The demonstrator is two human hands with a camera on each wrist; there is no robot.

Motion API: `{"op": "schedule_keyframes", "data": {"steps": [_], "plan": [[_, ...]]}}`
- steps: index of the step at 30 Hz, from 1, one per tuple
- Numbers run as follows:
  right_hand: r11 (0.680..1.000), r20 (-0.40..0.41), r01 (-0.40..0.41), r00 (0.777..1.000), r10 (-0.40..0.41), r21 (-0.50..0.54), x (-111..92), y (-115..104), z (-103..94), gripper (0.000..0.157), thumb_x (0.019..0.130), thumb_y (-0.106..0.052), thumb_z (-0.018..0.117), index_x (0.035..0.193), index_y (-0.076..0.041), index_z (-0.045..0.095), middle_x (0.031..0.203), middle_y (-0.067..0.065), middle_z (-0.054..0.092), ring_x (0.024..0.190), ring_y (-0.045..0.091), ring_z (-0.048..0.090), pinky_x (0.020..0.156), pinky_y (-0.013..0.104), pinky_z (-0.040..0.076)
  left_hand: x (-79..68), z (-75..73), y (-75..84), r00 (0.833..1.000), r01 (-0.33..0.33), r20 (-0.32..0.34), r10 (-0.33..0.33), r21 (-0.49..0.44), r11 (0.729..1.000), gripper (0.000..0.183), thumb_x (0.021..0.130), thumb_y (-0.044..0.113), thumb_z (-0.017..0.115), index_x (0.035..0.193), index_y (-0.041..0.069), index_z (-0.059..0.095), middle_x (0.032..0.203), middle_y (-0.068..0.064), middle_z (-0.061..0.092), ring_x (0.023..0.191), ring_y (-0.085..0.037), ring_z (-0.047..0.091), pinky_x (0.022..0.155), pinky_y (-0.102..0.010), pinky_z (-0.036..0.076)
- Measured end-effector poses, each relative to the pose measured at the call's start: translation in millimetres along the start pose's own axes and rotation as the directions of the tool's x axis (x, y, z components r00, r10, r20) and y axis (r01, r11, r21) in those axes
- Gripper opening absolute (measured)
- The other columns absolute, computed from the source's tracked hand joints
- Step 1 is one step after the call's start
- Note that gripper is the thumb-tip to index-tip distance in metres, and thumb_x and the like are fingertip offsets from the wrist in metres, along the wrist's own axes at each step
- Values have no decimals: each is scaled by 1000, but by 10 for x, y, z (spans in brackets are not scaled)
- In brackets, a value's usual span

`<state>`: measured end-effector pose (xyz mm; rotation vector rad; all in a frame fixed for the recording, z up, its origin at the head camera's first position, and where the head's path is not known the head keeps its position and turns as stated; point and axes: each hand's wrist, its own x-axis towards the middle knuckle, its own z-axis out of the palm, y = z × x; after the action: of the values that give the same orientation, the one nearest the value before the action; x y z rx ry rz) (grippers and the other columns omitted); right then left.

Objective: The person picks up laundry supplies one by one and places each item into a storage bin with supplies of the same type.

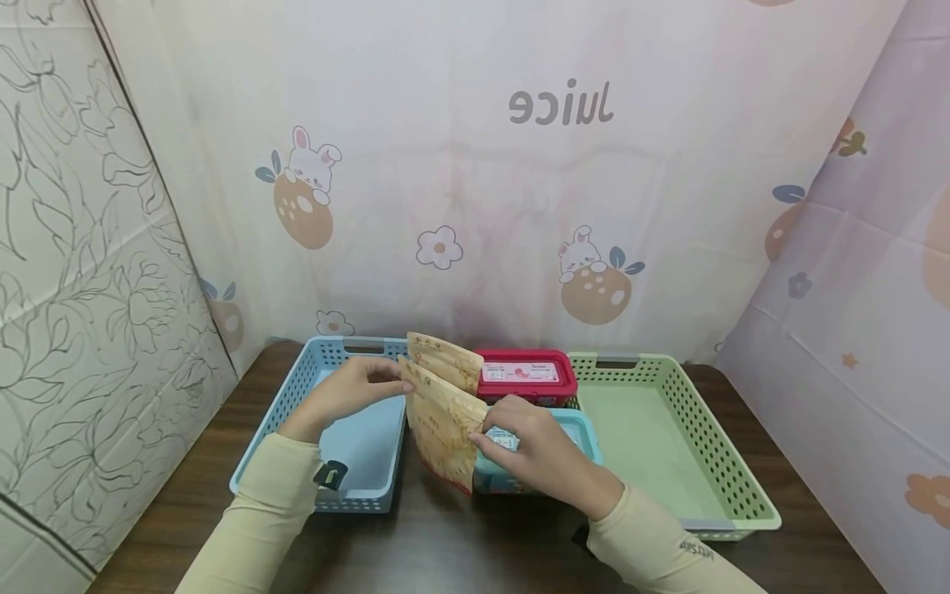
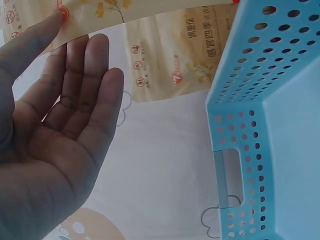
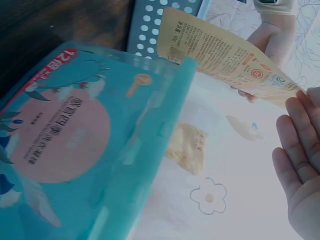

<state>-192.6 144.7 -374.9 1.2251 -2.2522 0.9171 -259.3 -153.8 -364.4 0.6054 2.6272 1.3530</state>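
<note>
A cream-yellow printed pouch (image 1: 444, 429) stands upright between my hands, near the middle of the table. My left hand (image 1: 349, 396) pinches its upper left corner, thumb on the printed face in the left wrist view. At the upper right corner, my right hand (image 1: 542, 450) pinches the edge between thumb and fingers. Small lines of print and a barcode cover the face seen in the right wrist view. Just behind it stands a second, similar pouch (image 1: 449, 363), its lower part hidden by the front one. Beside my right hand is a teal lidded box (image 1: 586, 437), partly covered by that hand.
A red lidded box (image 1: 523, 397) sits behind the teal one. On the left lies a light blue perforated basket (image 1: 270, 429), under my left forearm. A pale green basket (image 1: 646, 437) is on the right. Behind the dark wooden table (image 1: 416, 553) hangs a printed curtain (image 1: 490, 198).
</note>
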Motion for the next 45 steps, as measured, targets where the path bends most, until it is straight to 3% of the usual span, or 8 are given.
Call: {"op": "schedule_keyframes", "data": {"steps": [8,16,22,26,40,45], "plan": [[1000,-16,15,1000,-14,28,58,-14,-52,10,86,-12,80,89,-14,72,83,-10,66,78,13,60,67,26,56,-23,-22,69,999,-16,-41,14,-41,999,26,93,34,73,109,14,75,106,-1,70,107,-22,63,92,-46,53],[999,-36,20,999,-19,28,104,-27,-110,11,85,-10,81,91,-14,72,85,-9,68,77,9,57,65,20,53,-22,-56,88,997,-27,-70,24,-33,999,32,92,37,73,113,13,75,110,-2,70,110,-23,63,94,-47,53],[998,-45,42,998,-40,39,124,1,-130,12,84,-8,81,90,-13,72,84,-8,68,75,15,61,64,32,57,-34,-66,111,997,-15,-82,12,-39,999,33,92,38,74,113,13,75,109,-2,70,109,-23,63,94,-48,52],[997,-54,51,997,-48,57,142,61,-134,13,85,-7,80,89,-14,71,83,-9,67,75,12,60,65,33,56,-54,-84,115,996,-21,-93,16,-47,999,32,92,37,74,113,13,75,111,-2,70,108,-23,63,93,-48,53],[996,-48,-7,999,11,90,174,126,-171,12,87,-8,79,87,-17,71,83,-12,67,79,5,62,74,29,57,-99,-135,139,995,-4,-96,-3,-73,997,35,93,38,73,114,10,74,114,-5,69,107,-24,62,95,-50,51],[988,-23,-101,994,104,116,198,157,-182,11,90,-11,77,86,-17,68,82,-12,63,73,6,58,66,26,56,-129,-155,139,995,21,-96,-29,-81,997,38,92,42,73,116,12,73,116,-4,68,109,-24,60,96,-50,50]]}}
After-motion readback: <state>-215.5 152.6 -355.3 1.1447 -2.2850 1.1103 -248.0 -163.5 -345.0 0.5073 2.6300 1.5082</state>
